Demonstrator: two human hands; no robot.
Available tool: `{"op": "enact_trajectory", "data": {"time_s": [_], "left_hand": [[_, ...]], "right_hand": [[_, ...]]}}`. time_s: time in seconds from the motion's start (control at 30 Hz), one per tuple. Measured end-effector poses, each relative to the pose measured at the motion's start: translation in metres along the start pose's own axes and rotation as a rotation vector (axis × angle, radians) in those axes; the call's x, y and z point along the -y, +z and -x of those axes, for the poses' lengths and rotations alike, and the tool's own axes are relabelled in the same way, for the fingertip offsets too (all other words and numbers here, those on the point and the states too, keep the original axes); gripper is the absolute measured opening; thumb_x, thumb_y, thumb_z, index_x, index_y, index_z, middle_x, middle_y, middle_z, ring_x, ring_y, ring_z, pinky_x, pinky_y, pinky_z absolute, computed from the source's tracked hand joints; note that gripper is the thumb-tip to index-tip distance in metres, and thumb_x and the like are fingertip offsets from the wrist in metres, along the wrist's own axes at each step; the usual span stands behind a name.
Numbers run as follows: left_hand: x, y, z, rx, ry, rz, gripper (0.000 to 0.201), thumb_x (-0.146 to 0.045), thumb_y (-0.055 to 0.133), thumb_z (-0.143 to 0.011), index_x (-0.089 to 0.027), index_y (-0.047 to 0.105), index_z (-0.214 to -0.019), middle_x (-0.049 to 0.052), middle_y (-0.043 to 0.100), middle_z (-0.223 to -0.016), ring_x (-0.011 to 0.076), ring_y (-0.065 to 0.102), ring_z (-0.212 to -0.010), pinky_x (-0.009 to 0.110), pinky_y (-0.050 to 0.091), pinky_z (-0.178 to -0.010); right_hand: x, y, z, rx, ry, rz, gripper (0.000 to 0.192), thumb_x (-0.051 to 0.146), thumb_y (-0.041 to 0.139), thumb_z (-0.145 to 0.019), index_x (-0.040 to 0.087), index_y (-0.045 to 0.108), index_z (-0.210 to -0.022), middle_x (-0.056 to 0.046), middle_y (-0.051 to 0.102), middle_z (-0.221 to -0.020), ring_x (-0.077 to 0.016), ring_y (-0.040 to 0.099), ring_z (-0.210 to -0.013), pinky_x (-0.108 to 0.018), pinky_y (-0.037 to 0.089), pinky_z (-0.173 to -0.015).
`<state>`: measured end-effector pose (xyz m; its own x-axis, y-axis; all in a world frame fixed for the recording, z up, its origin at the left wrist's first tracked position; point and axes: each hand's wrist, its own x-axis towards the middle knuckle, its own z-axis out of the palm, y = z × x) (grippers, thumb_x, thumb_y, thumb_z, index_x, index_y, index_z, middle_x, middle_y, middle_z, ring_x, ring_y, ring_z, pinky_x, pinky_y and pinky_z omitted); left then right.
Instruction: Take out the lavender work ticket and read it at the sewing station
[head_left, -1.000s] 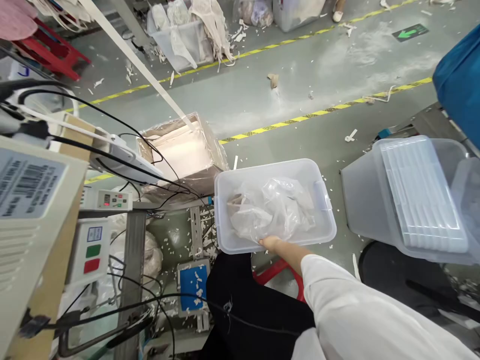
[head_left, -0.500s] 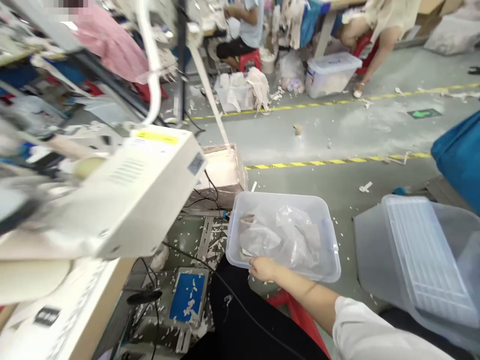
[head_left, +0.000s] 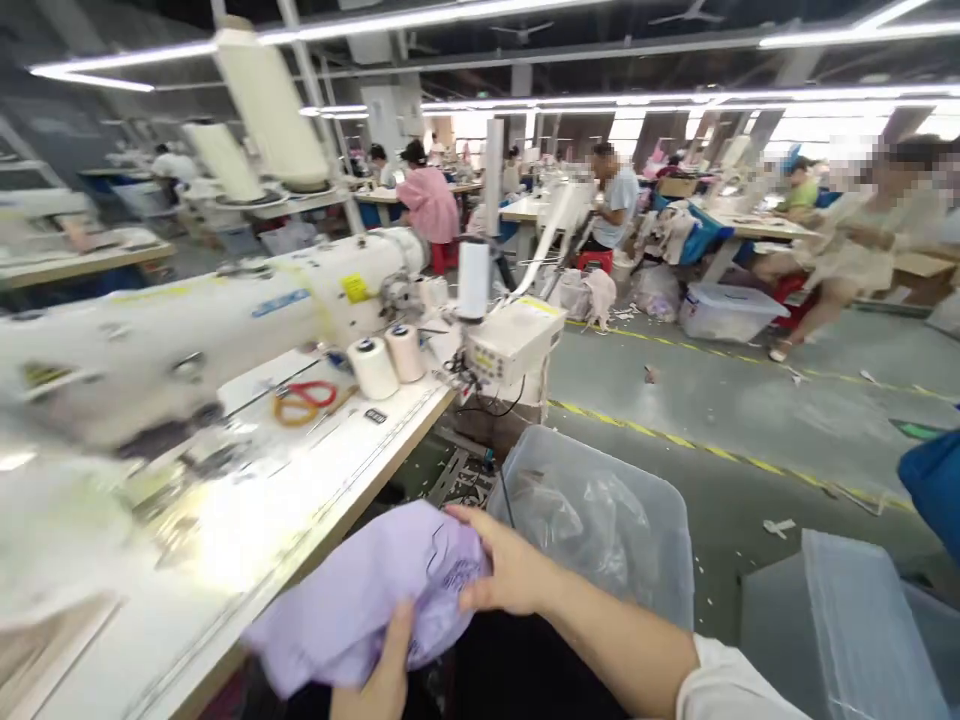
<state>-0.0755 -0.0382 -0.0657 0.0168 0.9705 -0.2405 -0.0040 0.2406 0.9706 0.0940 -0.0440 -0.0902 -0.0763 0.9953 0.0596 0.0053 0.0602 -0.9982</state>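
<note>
A crumpled lilac piece of fabric (head_left: pixel 352 610) lies at the near edge of the white sewing table (head_left: pixel 300 480). My right hand (head_left: pixel 502 570) grips its right end, fingers curled over the cloth. My left hand (head_left: pixel 382 680) holds the fabric from below, thumb up against it. A white industrial sewing machine (head_left: pixel 195 320) stands on the table to the left, blurred. To the right of my hands a clear plastic bin (head_left: pixel 607 520) with crumpled plastic bags in it sits on the floor.
Orange-handled scissors (head_left: pixel 300 398), two thread cones (head_left: pixel 390 360) and a control box (head_left: pixel 510 345) sit on the table. A second clear bin with lid (head_left: pixel 855 620) is at lower right. Other people sew at tables beyond the yellow-striped aisle (head_left: pixel 675 440).
The view swung up from the floor to the sewing table. My right hand left the bin of plastic bags and now grips lilac fabric together with my left hand.
</note>
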Motion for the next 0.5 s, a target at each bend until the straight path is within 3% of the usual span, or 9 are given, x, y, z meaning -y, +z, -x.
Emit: {"op": "enact_trajectory", "data": {"time_s": [0.07,0.13,0.23,0.3,0.37,0.43,0.5], "left_hand": [[0.008,-0.012,0.008,-0.058,-0.018,0.099,0.034,-0.037,0.066,-0.066,-0.024,0.059,-0.096,0.005,0.059,-0.103,0.0249,0.048,-0.107,0.039,0.043,-0.087],[0.011,-0.025,0.013,-0.079,-0.068,0.296,0.041,-0.037,0.072,-0.057,-0.02,0.061,-0.093,0.005,0.062,-0.099,0.0262,0.049,-0.106,0.038,0.044,-0.088],[0.014,-0.046,0.016,-0.075,-0.192,0.592,0.051,-0.033,0.079,-0.045,-0.016,0.062,-0.09,0.006,0.066,-0.089,0.0276,0.056,-0.095,0.038,0.048,-0.081],[0.018,-0.059,0.018,-0.062,-0.225,0.631,0.053,-0.029,0.08,-0.043,-0.015,0.061,-0.091,0.006,0.067,-0.084,0.0273,0.058,-0.089,0.038,0.05,-0.077],[0.023,-0.068,0.02,-0.041,-0.184,0.582,0.051,-0.03,0.078,-0.046,-0.015,0.061,-0.092,0.006,0.067,-0.084,0.0265,0.059,-0.089,0.038,0.049,-0.077],[0.027,-0.072,0.021,0.006,-0.106,0.48,0.047,-0.033,0.076,-0.049,-0.015,0.062,-0.09,0.006,0.067,-0.086,0.026,0.058,-0.09,0.037,0.047,-0.081],[0.028,-0.072,0.019,0.125,-0.062,0.349,0.043,-0.036,0.075,-0.05,-0.015,0.064,-0.086,0.008,0.066,-0.087,0.0266,0.058,-0.089,0.038,0.045,-0.084]], "right_hand": [[0.006,0.025,-0.003,-0.135,0.066,-0.115,0.054,0.039,0.07,-0.057,0.017,0.049,-0.102,-0.003,0.057,-0.09,-0.0151,0.054,-0.078,-0.027,0.043,-0.07],[0.01,0.041,-0.005,-0.233,0.085,-0.161,0.035,0.036,0.067,-0.061,0.016,0.05,-0.084,0.002,0.054,-0.071,-0.0096,0.049,-0.061,-0.021,0.04,-0.057],[0.016,0.051,-0.008,-0.208,0.103,-0.134,0.028,0.032,0.067,-0.062,0.016,0.045,-0.07,0.005,0.05,-0.059,-0.0062,0.043,-0.051,-0.018,0.035,-0.049],[0.023,0.05,-0.007,-0.177,0.112,-0.114,0.028,0.031,0.066,-0.063,0.016,0.042,-0.067,0.006,0.049,-0.056,-0.0049,0.042,-0.049,-0.016,0.033,-0.047],[0.03,0.044,-0.004,-0.11,0.127,-0.069,0.026,0.029,0.065,-0.064,0.016,0.043,-0.069,0.006,0.05,-0.057,-0.0041,0.043,-0.05,-0.015,0.033,-0.047],[0.037,0.034,-0.001,0.076,0.174,-0.045,0.024,0.026,0.065,-0.064,0.015,0.047,-0.076,0.005,0.055,-0.065,-0.0056,0.049,-0.057,-0.016,0.038,-0.051],[0.041,0.024,0.002,0.281,0.239,-0.069,0.033,0.023,0.067,-0.061,0.015,0.049,-0.088,0.002,0.058,-0.076,-0.0089,0.055,-0.068,-0.02,0.043,-0.059]]}}
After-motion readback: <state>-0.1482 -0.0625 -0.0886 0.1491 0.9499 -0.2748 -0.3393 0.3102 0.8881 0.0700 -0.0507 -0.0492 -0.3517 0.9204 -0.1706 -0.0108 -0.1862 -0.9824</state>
